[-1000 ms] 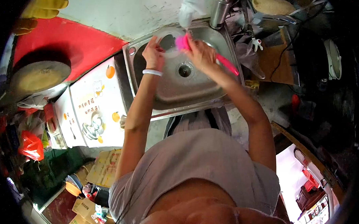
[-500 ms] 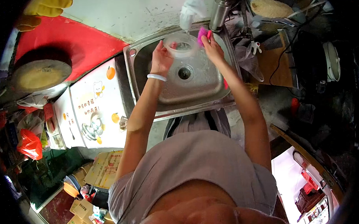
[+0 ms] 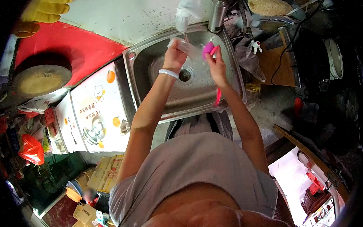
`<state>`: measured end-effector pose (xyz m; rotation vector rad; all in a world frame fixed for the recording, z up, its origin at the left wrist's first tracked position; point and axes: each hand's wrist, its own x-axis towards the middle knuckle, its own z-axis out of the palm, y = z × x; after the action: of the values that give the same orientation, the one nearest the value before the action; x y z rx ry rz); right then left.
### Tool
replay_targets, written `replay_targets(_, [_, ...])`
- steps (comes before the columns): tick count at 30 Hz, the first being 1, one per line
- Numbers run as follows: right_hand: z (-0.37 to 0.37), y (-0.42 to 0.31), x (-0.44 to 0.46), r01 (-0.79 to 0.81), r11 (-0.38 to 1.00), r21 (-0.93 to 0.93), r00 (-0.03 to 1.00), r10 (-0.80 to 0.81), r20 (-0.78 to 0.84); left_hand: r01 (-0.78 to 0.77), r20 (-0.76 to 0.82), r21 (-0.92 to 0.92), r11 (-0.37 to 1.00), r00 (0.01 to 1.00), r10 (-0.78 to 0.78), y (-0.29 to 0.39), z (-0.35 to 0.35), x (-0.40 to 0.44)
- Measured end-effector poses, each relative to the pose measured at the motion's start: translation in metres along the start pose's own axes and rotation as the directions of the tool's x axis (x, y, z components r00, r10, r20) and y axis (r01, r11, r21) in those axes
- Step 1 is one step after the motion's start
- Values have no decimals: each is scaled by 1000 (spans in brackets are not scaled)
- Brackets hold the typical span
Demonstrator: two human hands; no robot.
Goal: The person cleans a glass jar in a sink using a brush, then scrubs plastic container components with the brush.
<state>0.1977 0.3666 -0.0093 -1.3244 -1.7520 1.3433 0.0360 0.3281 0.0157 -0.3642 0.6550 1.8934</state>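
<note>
My left hand (image 3: 174,58) is closed round a clear plastic bowl (image 3: 186,47), tilted on its side below the faucet (image 3: 182,22), which has white material wrapped round it. My right hand (image 3: 217,68) grips a bright pink scrubber (image 3: 208,49) just right of the bowl's open side. From that hand a pink strap (image 3: 218,96) hangs down. Both hands are over the stainless steel sink (image 3: 166,97), above its drain (image 3: 185,75). Whether the scrubber touches the bowl I cannot tell.
Behind the sink stands a metal cylinder (image 3: 217,15). On the left are a white patterned cover (image 3: 99,106), a round pan (image 3: 40,79) and yellow gloves (image 3: 47,6). A loofah (image 3: 269,6) and a brown board (image 3: 280,63) lie to the right.
The bowl has turned from facing up to lying tilted on its side. My left hand has moved right and rotated. The right hand with the scrubber has come lower, and its strap now hangs visibly.
</note>
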Motion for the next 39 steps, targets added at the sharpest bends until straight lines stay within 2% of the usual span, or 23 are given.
replay_targets(2, [-2, -24, -8, 83, 995, -55, 996, -81, 33, -37, -51, 84, 996, 998, 41, -9, -4, 2])
replay_targets(4, [5, -39, -6, 295, 859, -418, 955, -269, 121, -145, 98, 257, 955, 987, 124, -23, -10, 6])
replay_targets(5, [6, -56, -3, 255, 804, -537, 965, -243, 94, -262, 165, 376, 889, 963, 214, -32, 4, -9])
replay_targets(6, [5, -70, 2, 251, 805, -537, 966, -241, 91, -258, 165, 377, 889, 964, 210, -31, 8, -8])
replay_targets(8, [4, -86, 8, 351, 669, -655, 925, -356, 132, -267, 131, 335, 904, 963, 235, -22, 14, -9])
replay_targets(9, [5, -81, 8, 374, 649, -662, 901, -425, 93, -278, 247, 384, 881, 950, 192, -10, 13, -14])
replay_targets(10, [2, -69, 8, 381, 647, -660, 896, -435, 91, -272, 172, 280, 921, 958, 231, -5, 18, -14])
replay_targets(12, [-3, -45, 1, 323, 763, -560, 945, -224, 240, -269, 247, 235, 934, 946, 210, 1, 17, -16])
replay_targets(14, [4, -46, -1, 327, 782, -531, 945, -261, 198, -290, 207, 292, 912, 950, 235, -6, 11, -13])
replay_targets(16, [9, -79, 7, 445, 748, -493, 880, -467, 86, -290, 179, 360, 887, 954, 239, -12, 9, -15])
replay_targets(18, [8, -84, 9, 425, 678, -599, 879, -469, 93, -292, 105, 418, 860, 956, 274, -12, 14, -24])
replay_targets(19, [7, -77, 8, 412, 682, -604, 893, -434, 120, -301, 194, 426, 853, 951, 239, -7, 8, -22])
replay_targets(22, [13, -44, 10, 377, 741, -555, 925, -338, 175, -330, 236, 309, 892, 935, 265, 0, 6, -17])
replay_targets(24, [7, -54, 3, 312, 811, -495, 949, -287, 128, -330, 170, 294, 897, 941, 291, -10, 18, -29])
replay_targets(25, [9, -62, 4, 400, 806, -436, 907, -418, 61, -347, 162, 325, 880, 937, 310, -11, 17, -26])
replay_targets(26, [10, -74, 5, 397, 806, -439, 908, -415, 58, -366, 161, 356, 860, 930, 329, -11, 17, -23])
replay_targets(28, [13, -86, 11, 489, 669, -560, 843, -526, 109, -347, 168, 363, 865, 937, 305, -10, 13, -26])
replay_targets(30, [18, -59, 14, 509, 712, -484, 833, -548, 69, -327, 189, 371, 869, 943, 274, -4, 12, -30])
replay_targets(32, [13, -39, 11, 439, 740, -510, 894, -414, 168, -332, 221, 342, 879, 938, 269, 0, 11, -29])
replay_targets(33, [16, -37, 10, 466, 802, -374, 876, -476, 69, -354, 219, 342, 871, 931, 292, -4, 15, -30])
replay_targets(34, [20, -35, 10, 460, 804, -376, 880, -469, 73, -373, 219, 345, 861, 924, 313, -7, 18, -31])
replay_targets(36, [15, -73, 11, 527, 650, -547, 807, -584, 83, -355, 166, 373, 857, 934, 315, -8, 20, -31])
replay_targets(39, [14, -54, 14, 543, 653, -528, 814, -563, 141, -323, 177, 374, 869, 945, 275, 2, 19, -35])
